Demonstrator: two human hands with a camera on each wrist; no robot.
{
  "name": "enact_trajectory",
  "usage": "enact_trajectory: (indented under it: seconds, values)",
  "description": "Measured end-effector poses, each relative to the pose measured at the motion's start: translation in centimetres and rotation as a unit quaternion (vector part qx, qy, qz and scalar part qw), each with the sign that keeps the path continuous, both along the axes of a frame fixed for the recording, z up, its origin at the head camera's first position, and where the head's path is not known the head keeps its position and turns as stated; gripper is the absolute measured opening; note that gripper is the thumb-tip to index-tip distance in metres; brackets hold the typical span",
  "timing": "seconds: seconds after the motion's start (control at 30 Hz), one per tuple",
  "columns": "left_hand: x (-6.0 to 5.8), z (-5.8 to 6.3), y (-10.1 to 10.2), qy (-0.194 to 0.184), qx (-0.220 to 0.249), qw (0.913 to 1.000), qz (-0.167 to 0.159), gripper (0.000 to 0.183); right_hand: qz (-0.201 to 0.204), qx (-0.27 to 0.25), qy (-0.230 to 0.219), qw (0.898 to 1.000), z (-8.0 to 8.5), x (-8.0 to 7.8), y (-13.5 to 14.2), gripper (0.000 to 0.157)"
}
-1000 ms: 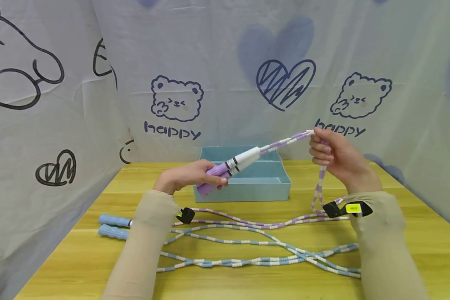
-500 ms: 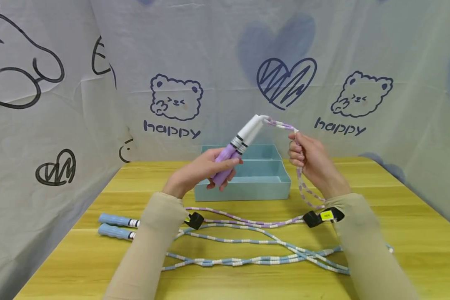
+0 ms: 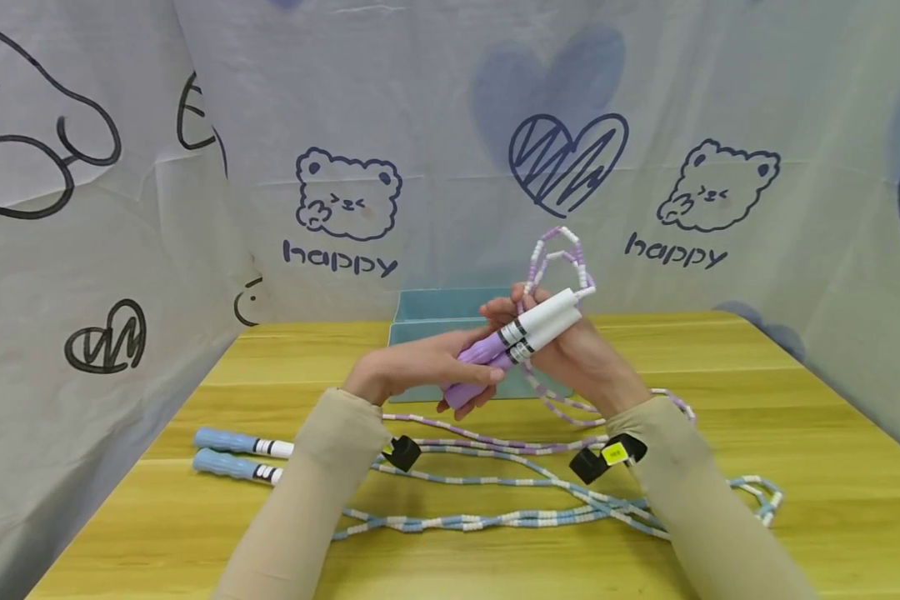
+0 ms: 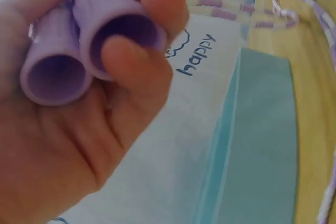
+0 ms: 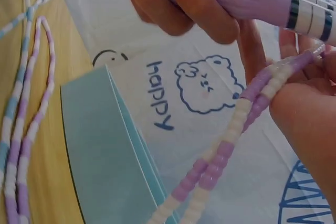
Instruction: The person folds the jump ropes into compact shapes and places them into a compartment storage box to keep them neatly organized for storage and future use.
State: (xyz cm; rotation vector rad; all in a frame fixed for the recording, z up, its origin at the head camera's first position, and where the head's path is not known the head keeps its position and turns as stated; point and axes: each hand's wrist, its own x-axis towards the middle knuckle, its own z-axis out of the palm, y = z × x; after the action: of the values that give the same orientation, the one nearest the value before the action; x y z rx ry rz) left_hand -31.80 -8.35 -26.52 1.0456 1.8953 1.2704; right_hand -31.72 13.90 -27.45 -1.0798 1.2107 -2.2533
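My left hand (image 3: 420, 364) grips the two purple-and-white handles (image 3: 542, 315) of a beaded jump rope side by side, tilted up to the right. Their hollow purple ends (image 4: 58, 77) face the left wrist camera. Behind the white handle tips is my right hand (image 3: 581, 358), with the purple-and-white beaded cord (image 5: 220, 156) pinched between thumb and fingers. A loop of that cord (image 3: 581, 268) arches above the handles, and more of it hangs below the hand to the table. The handles partly cover the right fingers in the head view.
A second jump rope with blue handles (image 3: 225, 465) lies on the wooden table (image 3: 450, 575), its blue-and-white cord (image 3: 487, 522) stretched to the right. Behind my hands stands a light blue box (image 3: 442, 305), partly hidden. A printed cloth (image 3: 450, 100) hangs at the back and sides.
My right hand has moved left and down with the cord, to just behind the handles. The left hand has shifted right with the handles, and the cord now forms a loop above them.
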Motion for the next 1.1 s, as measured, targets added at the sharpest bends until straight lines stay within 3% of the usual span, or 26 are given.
enact_trajectory:
  seconds: [0.23,0.37,0.5,0.57,0.73,0.8,0.9,1.0,1.1]
  values:
    - [-0.5,-1.0,0.1,-0.063,0.043,0.9954,-0.058,0.032,-0.015,0.012,0.033,0.999,0.0,0.2,-0.2,0.019]
    - [-0.5,-1.4,0.5,-0.082,0.063,0.9915,-0.078,0.044,-0.011,0.045,0.047,0.998,-0.1,0.4,-0.4,0.018]
    - [-0.3,-1.6,0.9,-0.082,0.062,0.9904,-0.092,0.039,-0.006,0.079,0.048,0.996,-0.1,0.7,-0.6,0.021]
    - [-0.3,-1.5,0.9,-0.077,0.055,0.9915,-0.089,0.031,-0.006,0.094,0.035,0.995,-0.1,0.8,-0.7,0.031]
    - [-0.3,-0.8,0.5,-0.037,0.028,0.9984,-0.033,0.027,-0.017,0.149,-0.015,0.989,-0.3,0.7,-0.7,0.059]
    - [-0.2,-0.5,0.1,-0.011,0.013,0.9999,-0.001,0.031,-0.03,0.16,-0.04,0.986,-0.6,0.6,-0.7,0.057]
    - [-0.2,-0.1,-0.3,0.032,-0.007,0.9986,0.041,0.04,-0.046,0.162,-0.056,0.984,-1.3,0.3,-0.9,0.042]
    - [-0.3,0.1,-0.7,0.08,-0.023,0.993,0.084,0.039,-0.045,0.198,-0.02,0.979,-1.9,-0.2,-1.2,0.039]
    - [-0.4,0.1,-1.1,0.115,-0.041,0.9858,0.115,0.029,-0.039,0.252,0.017,0.967,-2.5,-0.5,-1.3,0.041]
